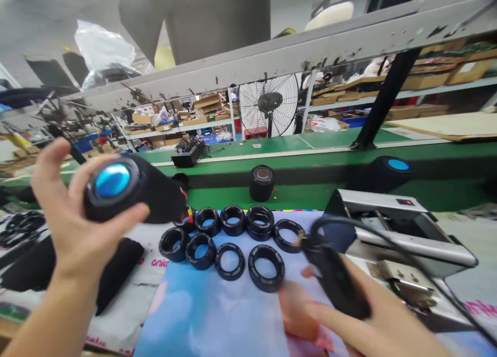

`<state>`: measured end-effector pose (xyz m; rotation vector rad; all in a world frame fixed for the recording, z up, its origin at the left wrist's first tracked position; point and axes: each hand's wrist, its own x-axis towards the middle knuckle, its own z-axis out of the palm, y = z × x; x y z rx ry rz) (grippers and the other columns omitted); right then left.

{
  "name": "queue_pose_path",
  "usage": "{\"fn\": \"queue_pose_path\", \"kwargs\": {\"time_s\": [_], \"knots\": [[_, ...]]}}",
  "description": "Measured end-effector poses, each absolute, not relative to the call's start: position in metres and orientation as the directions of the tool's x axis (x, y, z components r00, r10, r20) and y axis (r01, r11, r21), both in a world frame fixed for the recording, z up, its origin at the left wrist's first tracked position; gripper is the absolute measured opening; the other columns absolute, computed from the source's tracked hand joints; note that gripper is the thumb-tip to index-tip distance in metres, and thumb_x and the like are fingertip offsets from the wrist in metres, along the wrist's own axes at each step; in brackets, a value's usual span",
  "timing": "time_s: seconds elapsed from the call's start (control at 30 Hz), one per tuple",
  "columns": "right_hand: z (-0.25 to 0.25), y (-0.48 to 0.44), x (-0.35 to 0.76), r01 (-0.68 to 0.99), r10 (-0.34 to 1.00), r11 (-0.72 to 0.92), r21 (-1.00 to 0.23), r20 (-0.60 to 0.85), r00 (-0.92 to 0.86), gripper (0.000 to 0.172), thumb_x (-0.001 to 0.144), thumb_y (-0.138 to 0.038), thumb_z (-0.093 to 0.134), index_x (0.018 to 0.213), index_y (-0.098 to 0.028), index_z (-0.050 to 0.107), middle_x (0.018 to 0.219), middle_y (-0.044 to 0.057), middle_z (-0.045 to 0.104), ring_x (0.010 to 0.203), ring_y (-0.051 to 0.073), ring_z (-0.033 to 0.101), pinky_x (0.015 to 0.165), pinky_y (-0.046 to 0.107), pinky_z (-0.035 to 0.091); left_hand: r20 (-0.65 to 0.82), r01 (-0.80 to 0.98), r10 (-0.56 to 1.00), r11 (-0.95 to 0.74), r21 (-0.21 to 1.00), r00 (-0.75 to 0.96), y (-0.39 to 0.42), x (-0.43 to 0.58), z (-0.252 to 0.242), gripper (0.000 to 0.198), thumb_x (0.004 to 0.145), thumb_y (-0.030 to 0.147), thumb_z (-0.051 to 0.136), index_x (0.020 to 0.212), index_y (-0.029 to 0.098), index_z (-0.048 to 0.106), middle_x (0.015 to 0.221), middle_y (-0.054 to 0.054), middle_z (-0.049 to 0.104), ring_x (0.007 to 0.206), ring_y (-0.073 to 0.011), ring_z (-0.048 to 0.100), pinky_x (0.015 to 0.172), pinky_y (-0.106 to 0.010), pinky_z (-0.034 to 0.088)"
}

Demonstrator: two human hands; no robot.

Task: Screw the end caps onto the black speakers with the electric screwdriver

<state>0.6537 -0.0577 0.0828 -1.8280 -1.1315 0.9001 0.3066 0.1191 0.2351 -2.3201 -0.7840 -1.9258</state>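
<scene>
My left hand (77, 207) is raised at the left, its fingers wrapped round a black cylindrical speaker (155, 194) with a shiny blue disc at its end. At the lower right, my right hand (349, 315) is partly blurred and holds a black handheld tool (337, 279) with a cable. The tool lies along the palm, and some fingers stretch leftward. Between the hands, several black rings (266, 268) lie in two rows on a blue and pink printed sheet (209, 310). The nearest ring sits just left of my right hand.
A silver and black machine (404, 227) stands at the right. Beyond the sheet, a small black cylinder (261, 183) and a blue-topped one (382, 173) stand on the green conveyor (217, 178). Black fabric pieces (120, 269) lie at the left. A metal beam (287, 51) crosses above.
</scene>
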Motion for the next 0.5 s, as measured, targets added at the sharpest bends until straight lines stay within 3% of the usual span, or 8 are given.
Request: {"fn": "queue_pose_path", "kwargs": {"time_s": [0.03, 0.07, 0.13, 0.23, 0.27, 0.37, 0.43, 0.5], "knots": [[0.090, -0.052, 0.652, 0.324, 0.919, -0.345, -0.881, -0.246, 0.308, 0.070, 0.075, -0.055, 0.075, 0.142, -0.035, 0.068, 0.099, 0.001, 0.080, 0.088, 0.032, 0.077, 0.064, 0.036, 0.058, 0.901, 0.357, 0.418, -0.864, 0.356, 0.114, 0.092, 0.311, 0.214, 0.117, 0.062, 0.042, 0.110, 0.163, 0.046, 0.051, 0.169, 0.005, 0.042, 0.133, -0.0266, 0.070, 0.127, -0.043, 0.052], [0.094, -0.044, 0.648, 0.338, 0.906, -0.379, -0.862, -0.272, 0.323, 0.073, 0.073, -0.055, 0.073, 0.142, -0.033, 0.067, 0.088, 0.000, 0.077, 0.086, 0.033, 0.076, 0.066, 0.037, 0.057, 0.852, 0.338, 0.505, -0.832, 0.440, 0.134, 0.066, 0.316, 0.187, 0.117, 0.061, 0.049, 0.110, 0.162, 0.049, 0.052, 0.156, 0.002, 0.055, 0.130, -0.0298, 0.071, 0.118, -0.044, 0.060], [0.095, -0.026, 0.639, 0.390, 0.907, -0.372, -0.842, -0.240, 0.347, 0.078, 0.065, -0.057, 0.073, 0.137, -0.028, 0.067, 0.090, 0.001, 0.077, 0.090, 0.035, 0.074, 0.079, 0.041, 0.057, 0.619, 0.277, 0.775, -0.628, 0.727, 0.131, 0.024, 0.330, 0.122, 0.096, 0.073, 0.067, 0.100, 0.156, 0.046, 0.057, 0.147, -0.006, 0.068, 0.138, -0.0377, 0.067, 0.120, -0.055, 0.059], [0.089, -0.015, 0.629, 0.428, 0.928, -0.315, -0.847, -0.180, 0.325, 0.071, 0.067, -0.060, 0.071, 0.129, -0.025, 0.067, 0.104, 0.004, 0.078, 0.099, 0.035, 0.073, 0.091, 0.041, 0.057, 0.288, 0.045, 0.934, -0.304, 0.952, 0.213, -0.012, 0.354, 0.025, 0.129, 0.050, 0.060, 0.113, 0.161, 0.047, 0.049, 0.161, -0.009, 0.062, 0.149, -0.0429, 0.062, 0.129, -0.058, 0.051], [0.088, -0.016, 0.628, 0.424, 0.934, -0.309, -0.851, -0.188, 0.304, 0.068, 0.071, -0.060, 0.070, 0.129, -0.025, 0.065, 0.102, 0.004, 0.078, 0.092, 0.033, 0.073, 0.085, 0.040, 0.057, 0.225, -0.053, 0.936, -0.219, 0.974, 0.270, -0.018, 0.361, 0.002, 0.124, 0.060, 0.053, 0.111, 0.164, 0.047, 0.045, 0.165, -0.009, 0.060, 0.151, -0.0404, 0.061, 0.126, -0.054, 0.054], [0.094, -0.027, 0.628, 0.395, 0.932, -0.341, -0.853, -0.251, 0.263, 0.066, 0.076, -0.063, 0.068, 0.129, -0.025, 0.059, 0.076, -0.003, 0.069, 0.057, 0.024, 0.060, 0.059, 0.037, 0.051, 0.218, -0.239, 0.917, -0.141, 0.961, 0.335, -0.025, 0.379, -0.018, 0.134, 0.051, 0.030, 0.112, 0.166, 0.038, 0.046, 0.164, -0.012, 0.061, 0.150, -0.0400, 0.063, 0.125, -0.045, 0.055], [0.101, -0.033, 0.627, 0.381, 0.927, -0.355, -0.854, -0.269, 0.261, 0.063, 0.075, -0.062, 0.070, 0.125, -0.025, 0.058, 0.065, -0.007, 0.060, 0.047, 0.021, 0.052, 0.052, 0.035, 0.045, 0.087, -0.240, 0.932, 0.000, 0.971, 0.352, -0.027, 0.385, 0.003, 0.133, 0.044, 0.019, 0.112, 0.162, 0.035, 0.052, 0.167, -0.012, 0.059, 0.150, -0.0394, 0.063, 0.120, -0.039, 0.059], [0.106, -0.036, 0.624, 0.382, 0.927, -0.349, -0.856, -0.256, 0.273, 0.059, 0.076, -0.060, 0.071, 0.122, -0.024, 0.059, 0.066, -0.007, 0.059, 0.048, 0.020, 0.054, 0.053, 0.033, 0.046, -0.046, -0.210, 0.913, 0.142, 0.967, 0.405, -0.028, 0.386, 0.036, 0.120, 0.050, 0.015, 0.110, 0.157, 0.032, 0.058, 0.163, -0.011, 0.063, 0.145, -0.0350, 0.068, 0.118, -0.035, 0.060]]}}
